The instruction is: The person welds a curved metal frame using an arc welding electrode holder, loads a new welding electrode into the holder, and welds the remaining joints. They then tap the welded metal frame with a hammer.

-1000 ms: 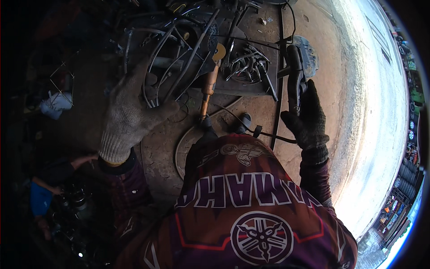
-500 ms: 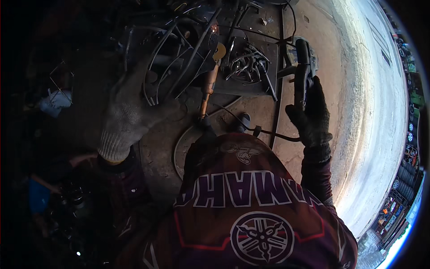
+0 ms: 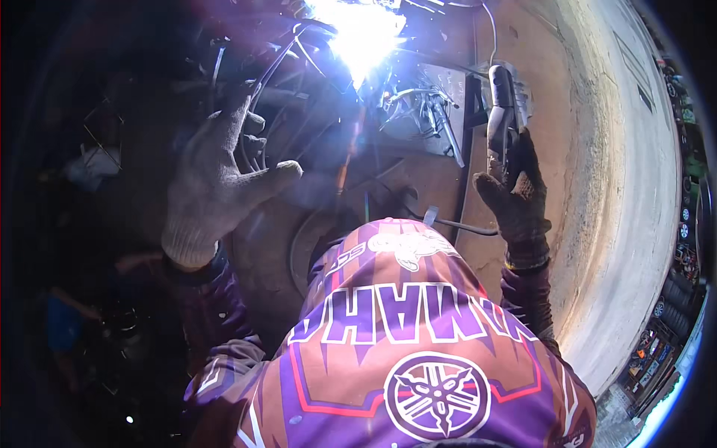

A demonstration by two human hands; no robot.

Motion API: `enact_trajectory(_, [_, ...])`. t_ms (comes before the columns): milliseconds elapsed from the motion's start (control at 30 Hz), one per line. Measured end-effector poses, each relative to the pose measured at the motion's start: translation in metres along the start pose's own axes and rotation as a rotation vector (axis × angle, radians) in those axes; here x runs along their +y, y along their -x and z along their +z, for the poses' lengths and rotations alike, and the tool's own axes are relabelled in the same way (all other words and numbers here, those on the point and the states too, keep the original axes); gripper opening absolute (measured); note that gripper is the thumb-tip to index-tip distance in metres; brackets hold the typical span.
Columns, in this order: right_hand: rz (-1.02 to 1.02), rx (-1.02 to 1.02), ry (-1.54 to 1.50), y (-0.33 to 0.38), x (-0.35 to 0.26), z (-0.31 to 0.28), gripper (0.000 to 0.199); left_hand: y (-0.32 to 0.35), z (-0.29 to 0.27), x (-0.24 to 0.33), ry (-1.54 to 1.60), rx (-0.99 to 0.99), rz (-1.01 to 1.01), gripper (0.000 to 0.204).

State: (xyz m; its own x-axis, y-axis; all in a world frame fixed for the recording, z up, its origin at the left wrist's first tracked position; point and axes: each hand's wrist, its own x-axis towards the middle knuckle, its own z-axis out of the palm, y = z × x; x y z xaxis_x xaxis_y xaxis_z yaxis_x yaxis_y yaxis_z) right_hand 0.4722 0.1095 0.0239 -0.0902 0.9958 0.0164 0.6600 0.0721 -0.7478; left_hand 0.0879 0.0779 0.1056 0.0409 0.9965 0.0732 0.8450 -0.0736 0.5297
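My left hand (image 3: 213,183), in a white knit glove, is held up with its fingers spread and holds nothing; it hovers beside a tangle of curved metal rods (image 3: 272,71). My right hand (image 3: 515,198), in a dark glove, grips a grey welding holder (image 3: 502,97) upright at the right, and a cable (image 3: 463,224) runs off below it. A blinding white-blue welding flash (image 3: 362,30) burns at the top centre over the metalwork. The flash washes out a wooden-handled tool (image 3: 347,160) lying below it.
A dark steel bar (image 3: 469,138) stands just left of the holder. Bent rod scraps (image 3: 418,112) lie on the concrete floor (image 3: 597,187). A round metal disc (image 3: 299,246) sits near my chest. The left side is dark, with dim clutter.
A bright welding flash has appeared at the top centre. My right hand has raised the holder higher. My left hand has lifted off the rods, its fingers spread wider.
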Motion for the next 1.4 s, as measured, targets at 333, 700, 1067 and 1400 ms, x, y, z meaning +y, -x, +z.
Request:
enact_trajectory(333, [0.038,-0.137,-0.11,0.061,0.013,-0.034,0.113,-0.005,0.002,0.001,0.062,-0.073,-0.065,0.09])
enact_trajectory(700, [0.051,-0.174,-0.152,0.077,0.014,-0.033,0.115,-0.006,0.004,0.004,0.115,-0.109,-0.083,0.092])
enact_trajectory(1067, [0.079,-0.201,-0.2,0.076,0.013,-0.029,0.116,0.001,0.008,-0.006,0.113,-0.08,-0.058,0.093])
enact_trajectory(1400, [0.089,-0.2,-0.164,0.075,0.006,-0.03,0.117,-0.001,0.008,0.0,0.063,-0.078,-0.066,0.096])
